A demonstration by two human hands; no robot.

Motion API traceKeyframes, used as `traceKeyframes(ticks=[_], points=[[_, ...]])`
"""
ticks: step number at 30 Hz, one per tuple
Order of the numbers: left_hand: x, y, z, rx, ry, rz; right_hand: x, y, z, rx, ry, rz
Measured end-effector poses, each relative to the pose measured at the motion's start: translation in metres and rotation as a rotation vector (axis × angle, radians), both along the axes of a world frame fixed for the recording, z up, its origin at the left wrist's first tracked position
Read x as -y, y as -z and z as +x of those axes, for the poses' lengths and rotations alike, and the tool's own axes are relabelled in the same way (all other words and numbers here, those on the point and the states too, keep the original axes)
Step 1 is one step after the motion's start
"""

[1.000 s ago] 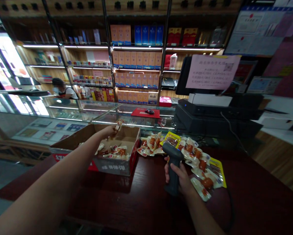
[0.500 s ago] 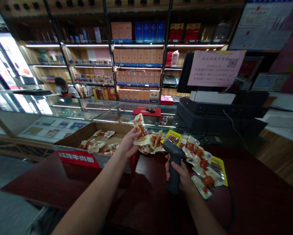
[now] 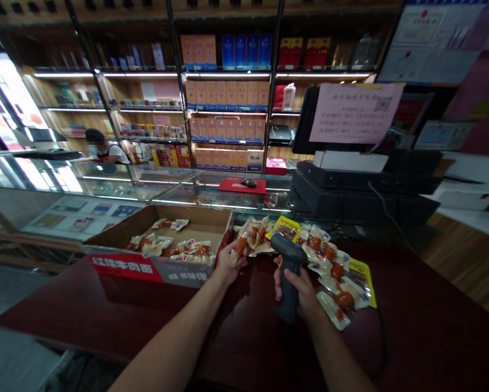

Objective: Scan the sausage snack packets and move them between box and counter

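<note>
Currently the left hand [image 3: 229, 262] has its fingers [image 3: 237, 260] curled around a vacuum-sealed sausage packet [image 3: 241, 246], held just above the dark red desk [image 3: 244, 337] at the edge of a heap of similar packets [image 3: 326, 261]. The right hand [image 3: 300, 289] clenches a dark handheld barcode scanner [image 3: 287, 288] in front of that heap. Just beside the left hand, an open cardboard box [image 3: 158, 270] holds more packets [image 3: 171, 249]. Beyond the desk, a glass display case [image 3: 228, 198] carries a red mat [image 3: 232, 185] and a computer mouse [image 3: 248, 183].
</note>
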State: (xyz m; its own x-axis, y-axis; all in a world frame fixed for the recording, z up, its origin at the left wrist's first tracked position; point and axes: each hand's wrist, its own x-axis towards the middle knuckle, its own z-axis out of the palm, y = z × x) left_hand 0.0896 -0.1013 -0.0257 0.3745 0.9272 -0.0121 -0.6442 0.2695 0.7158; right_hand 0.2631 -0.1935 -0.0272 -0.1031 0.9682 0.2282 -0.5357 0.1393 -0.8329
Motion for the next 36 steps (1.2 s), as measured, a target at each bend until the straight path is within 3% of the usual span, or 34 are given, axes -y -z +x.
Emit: traceKeyframes(ticks=[3,8,14,18,24,30,36], points=[[0.008,-0.006,-0.004,0.153,0.16,0.027,0.0,0.0,0.0,-0.004,0.003,-0.001],[0.013,-0.01,-0.006,0.244,0.199,0.038,0.0,0.001,0.002,0.015,0.015,-0.019],[0.001,-0.009,-0.013,0.115,0.04,-0.011,0.001,0.0,0.002,0.014,0.021,-0.038],[-0.001,-0.004,-0.012,-0.043,0.028,0.006,0.002,-0.003,0.0,0.03,0.018,-0.04],[-0.005,0.011,-0.002,-0.214,-0.239,0.085,0.004,-0.004,-0.004,0.076,-0.015,-0.028],[-0.012,0.024,-0.002,-0.299,-0.292,0.081,0.004,-0.002,-0.006,0.114,-0.022,-0.056],[-0.011,0.024,-0.001,-0.295,-0.313,0.097,0.004,0.0,-0.007,0.161,-0.016,-0.061]])
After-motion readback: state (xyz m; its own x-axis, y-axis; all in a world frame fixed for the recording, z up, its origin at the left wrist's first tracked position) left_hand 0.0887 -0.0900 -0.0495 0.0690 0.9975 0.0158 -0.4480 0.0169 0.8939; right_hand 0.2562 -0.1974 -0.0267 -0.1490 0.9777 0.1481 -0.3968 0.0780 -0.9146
